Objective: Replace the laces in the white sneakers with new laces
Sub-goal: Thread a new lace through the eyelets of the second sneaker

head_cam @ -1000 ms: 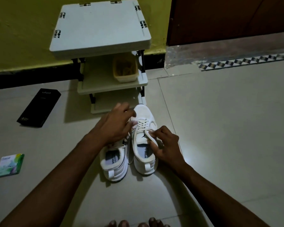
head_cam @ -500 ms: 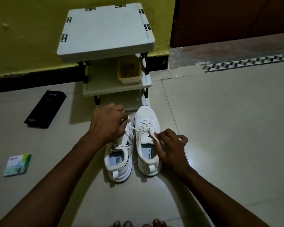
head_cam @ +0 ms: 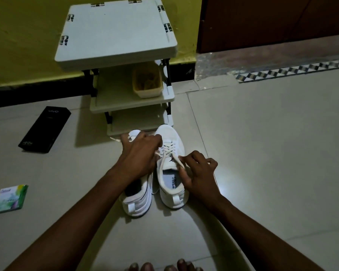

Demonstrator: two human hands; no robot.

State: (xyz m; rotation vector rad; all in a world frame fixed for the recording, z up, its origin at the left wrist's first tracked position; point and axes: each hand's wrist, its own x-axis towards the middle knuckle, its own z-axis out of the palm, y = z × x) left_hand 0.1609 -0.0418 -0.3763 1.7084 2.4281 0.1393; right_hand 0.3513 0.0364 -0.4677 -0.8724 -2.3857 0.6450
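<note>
Moved: my left hand (head_cam: 140, 155) has slid closer to the right shoe (head_cam: 170, 135), so the lace strand between them is shorter than before.
Left hand: it lies over the front of the left shoe (head_cam: 137, 202). Its fingers are curled round a strand of the lace (head_cam: 177, 159) that comes from the right shoe.
Right hand: my right hand (head_cam: 198, 173) pinches the other lace end with thumb and finger, at the top holes on the shoe's right edge.
Shoes: they sit just beside each other on the floor (head_cam: 262, 153), with their heels toward me.
Front edge: the shoe tips are right by the bottom shelf of the rack (head_cam: 115, 32). A tub (head_cam: 147, 83) sits on the middle shelf.
Left room: a black box (head_cam: 45, 130) and a green box (head_cam: 11, 198) lie well apart from the shoes, with floor in between.
Right room: a wide stretch of floor runs out from my right hand.
Near me: my toes (head_cam: 145, 267) show at the low edge, with floor between them and the heels.
</note>
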